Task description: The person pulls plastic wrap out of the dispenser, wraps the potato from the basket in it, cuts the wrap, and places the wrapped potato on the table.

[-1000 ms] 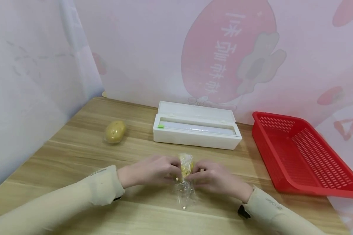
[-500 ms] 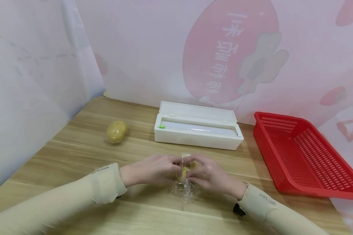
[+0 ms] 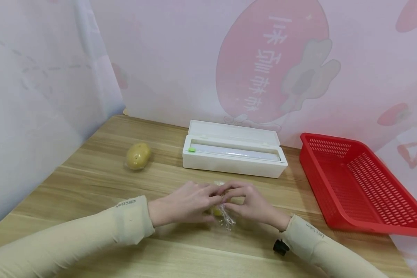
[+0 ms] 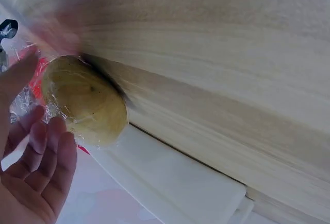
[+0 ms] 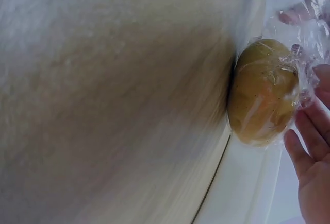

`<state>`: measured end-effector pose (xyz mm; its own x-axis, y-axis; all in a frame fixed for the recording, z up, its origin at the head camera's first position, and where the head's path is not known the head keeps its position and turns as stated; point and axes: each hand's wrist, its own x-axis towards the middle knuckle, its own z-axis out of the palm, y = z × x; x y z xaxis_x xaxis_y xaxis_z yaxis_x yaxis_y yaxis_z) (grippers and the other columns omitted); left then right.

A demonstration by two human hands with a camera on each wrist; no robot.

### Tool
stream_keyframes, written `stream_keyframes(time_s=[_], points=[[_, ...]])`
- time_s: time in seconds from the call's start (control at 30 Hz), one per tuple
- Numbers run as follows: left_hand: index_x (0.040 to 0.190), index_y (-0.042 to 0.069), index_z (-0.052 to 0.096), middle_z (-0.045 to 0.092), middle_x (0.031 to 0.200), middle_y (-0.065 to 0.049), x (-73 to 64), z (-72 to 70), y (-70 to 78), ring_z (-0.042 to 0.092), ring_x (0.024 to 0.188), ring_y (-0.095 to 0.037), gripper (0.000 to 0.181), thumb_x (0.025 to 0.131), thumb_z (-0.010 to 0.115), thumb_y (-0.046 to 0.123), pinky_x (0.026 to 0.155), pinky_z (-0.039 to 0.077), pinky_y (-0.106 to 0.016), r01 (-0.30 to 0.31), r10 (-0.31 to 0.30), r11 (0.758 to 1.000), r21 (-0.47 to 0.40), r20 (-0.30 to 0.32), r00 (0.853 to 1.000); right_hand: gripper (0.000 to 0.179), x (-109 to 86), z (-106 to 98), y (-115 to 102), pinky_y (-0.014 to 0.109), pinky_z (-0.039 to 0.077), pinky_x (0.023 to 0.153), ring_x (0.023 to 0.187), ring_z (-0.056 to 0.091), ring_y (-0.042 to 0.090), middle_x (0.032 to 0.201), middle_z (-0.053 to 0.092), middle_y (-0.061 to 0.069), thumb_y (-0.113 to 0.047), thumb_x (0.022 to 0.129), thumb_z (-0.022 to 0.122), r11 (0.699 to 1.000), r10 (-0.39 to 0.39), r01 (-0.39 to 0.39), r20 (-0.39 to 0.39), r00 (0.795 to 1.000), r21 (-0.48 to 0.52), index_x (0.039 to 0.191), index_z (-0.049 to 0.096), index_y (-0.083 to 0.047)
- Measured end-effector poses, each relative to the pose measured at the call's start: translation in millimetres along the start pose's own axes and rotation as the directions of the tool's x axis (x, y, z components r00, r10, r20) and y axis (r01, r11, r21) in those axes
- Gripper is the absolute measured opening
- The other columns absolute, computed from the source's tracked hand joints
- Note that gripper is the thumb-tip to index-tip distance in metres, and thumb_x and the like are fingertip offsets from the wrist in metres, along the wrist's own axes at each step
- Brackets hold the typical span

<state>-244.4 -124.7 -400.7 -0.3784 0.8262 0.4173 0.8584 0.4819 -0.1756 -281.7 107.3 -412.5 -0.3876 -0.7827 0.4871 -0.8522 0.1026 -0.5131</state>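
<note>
A yellow potato [image 4: 85, 100] in clear plastic wrap [image 3: 228, 221] rests on the table between both hands. From the head, my hands hide most of it; a loose tail of wrap sticks out toward me. My left hand [image 3: 185, 202] bends over the potato from the left, its thumb and fingertips pinching gathered wrap. Opposite it, my right hand [image 3: 250, 202] pinches the wrap with thumb and forefinger, close to the left fingertips. In the right wrist view, bunched film stands along one side of the potato [image 5: 263, 92], with the right fingers beside it.
Another wrapped potato [image 3: 138, 155] lies on the table at the left. Behind the hands is a white box [image 3: 234, 166] with its lid up, holding a roll of wrap [image 3: 243, 153] and a green slider [image 3: 192, 150]. A red basket [image 3: 317, 189] stands at the right.
The hands have drawn closer together over the potato. The loose film, spread toward me earlier, is now gathered into a narrower tail angled to the right.
</note>
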Motion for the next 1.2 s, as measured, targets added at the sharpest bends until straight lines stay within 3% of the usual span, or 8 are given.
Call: stream_keyframes(time_s=[0.13,0.23,0.4,0.5,0.67,1.0,1.13,1.2], points=[[0.1,0.013,0.074,0.061,0.103,-0.003,-0.3,3.0,0.1,0.056,0.074,-0.009,0.022,0.09,0.072,0.033,0.048,0.038,-0.011,0.03,-0.034,0.996,-0.087,-0.051,0.998,0.025,-1.1,-2.9,0.3,0.044,0.047,0.097,0.115,0.058,0.025,0.122,0.064,0.004,0.008,0.084,0.067,0.997,0.061,-0.062,0.044,0.997,0.037,0.1,0.077,-0.01],[0.091,0.011,0.073,0.059,0.105,-0.003,-1.4,5.5,-0.8,0.055,0.081,-0.009,0.016,0.092,0.071,0.027,0.059,0.044,-0.012,0.081,-0.09,0.981,-0.178,-0.043,0.995,0.043,-2.8,-6.9,-0.2,0.048,0.042,0.1,0.122,0.053,0.024,0.13,0.059,0.001,0.009,0.074,0.06,0.994,0.094,-0.099,0.108,0.99,0.039,0.108,0.076,-0.012],[0.089,0.01,0.07,0.06,0.106,-0.003,-2.7,7.7,-1.3,0.056,0.084,-0.008,0.014,0.094,0.069,0.023,0.065,0.047,-0.014,0.146,-0.16,0.956,-0.254,-0.034,0.987,0.049,-4.7,-7.7,-0.4,0.047,0.038,0.104,0.128,0.047,0.022,0.14,0.051,0.0,-0.021,0.074,0.086,0.998,0.055,-0.052,0.171,0.984,-0.025,0.12,0.069,-0.016],[0.088,0.009,0.069,0.059,0.099,-0.001,-2.4,8.6,-1.2,0.054,0.077,-0.005,0.011,0.093,0.068,0.019,0.061,0.045,-0.011,0.176,-0.196,0.941,-0.289,-0.042,0.98,0.061,-2.9,-3.5,0.2,0.041,0.04,0.105,0.126,0.049,0.022,0.138,0.052,0.002,-0.033,0.068,0.092,0.998,-0.008,0.017,0.14,0.99,-0.066,0.12,0.068,-0.014],[0.085,0.009,0.07,0.059,0.094,0.001,-1.3,10.2,-0.7,0.053,0.076,-0.004,0.008,0.091,0.069,0.015,0.06,0.043,-0.008,0.193,-0.222,0.922,-0.337,-0.049,0.974,0.027,0.2,1.8,4.8,0.038,0.048,0.096,0.112,0.061,0.028,0.119,0.065,0.011,-0.001,0.078,0.081,0.998,-0.065,0.065,0.023,0.998,-0.002,0.104,0.074,-0.003],[0.087,0.004,0.062,0.059,0.089,-0.003,2.2,9.6,-5.8,0.062,0.077,-0.013,0.016,0.085,0.078,0.007,0.069,0.052,-0.017,0.192,-0.26,0.841,-0.505,-0.067,0.963,0.016,13.2,-7.6,0.6,0.039,0.052,0.089,0.093,0.069,0.027,0.097,0.073,0.015,0.015,0.077,0.075,0.975,0.081,-0.076,-0.013,0.997,0.208,0.088,0.074,0.004],[0.084,0.005,0.065,0.063,0.085,-0.002,4.6,8.9,-10.0,0.064,0.077,-0.01,0.015,0.082,0.08,0.002,0.07,0.053,-0.018,0.182,-0.253,0.819,-0.544,-0.058,0.966,0.018,13.0,-8.5,2.6,0.039,0.051,0.09,0.097,0.066,0.022,0.1,0.072,0.007,0.0,0.076,0.083,0.981,0.175,-0.166,-0.088,0.981,0.096,0.092,0.076,-0.002],[0.08,0.006,0.066,0.064,0.081,-0.001,6.2,8.2,-12.4,0.064,0.076,-0.009,0.016,0.08,0.08,-0.001,0.07,0.053,-0.017,0.179,-0.249,0.805,-0.565,-0.048,0.967,0.03,13.3,-8.5,3.3,0.042,0.05,0.091,0.102,0.064,0.021,0.107,0.07,0.004,-0.012,0.074,0.088,0.966,0.256,-0.256,-0.128,0.958,0.018,0.1,0.076,-0.005]])
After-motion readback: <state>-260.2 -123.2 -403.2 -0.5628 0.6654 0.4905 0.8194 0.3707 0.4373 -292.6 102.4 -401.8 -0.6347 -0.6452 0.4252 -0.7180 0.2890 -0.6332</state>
